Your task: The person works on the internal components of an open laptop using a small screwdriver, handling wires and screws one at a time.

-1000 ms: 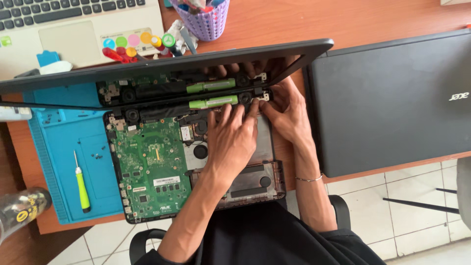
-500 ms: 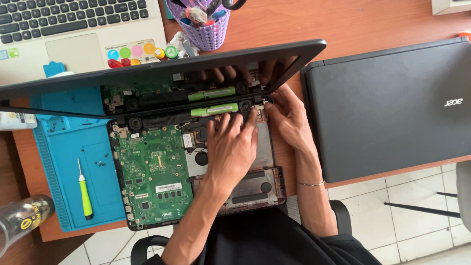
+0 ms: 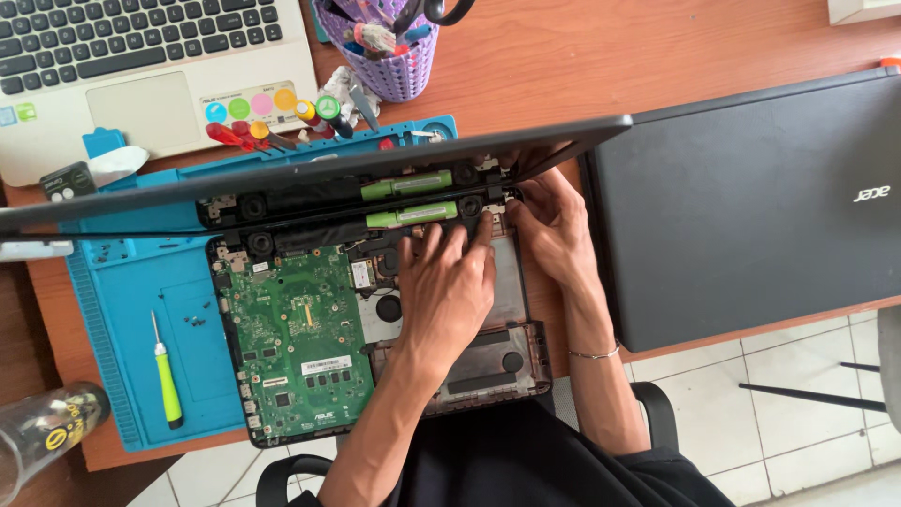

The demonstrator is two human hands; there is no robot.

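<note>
Pressing flat on the opened laptop base point(image 3: 375, 347), the left hand point(image 3: 449, 286) lay with fingers spread, their tips at the right hinge point(image 3: 490, 212), gripping nothing. The right hand point(image 3: 556, 225) curled around that same hinge corner under the tilted lid point(image 3: 310, 188); whether it pinched anything could not be told. The base sat on a blue mat point(image 3: 141, 310) on the worktop point(image 3: 582, 56), green circuit board point(image 3: 300, 343) exposed. Hinge work seemed underway; the next move likely called for steadying the lid. A green screwdriver point(image 3: 167, 385) lay apart.

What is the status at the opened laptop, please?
Left hand flat on laptop base, fingertips by hinge. Right hand at hinge corner. Raised lid hides right fingertips.
</note>
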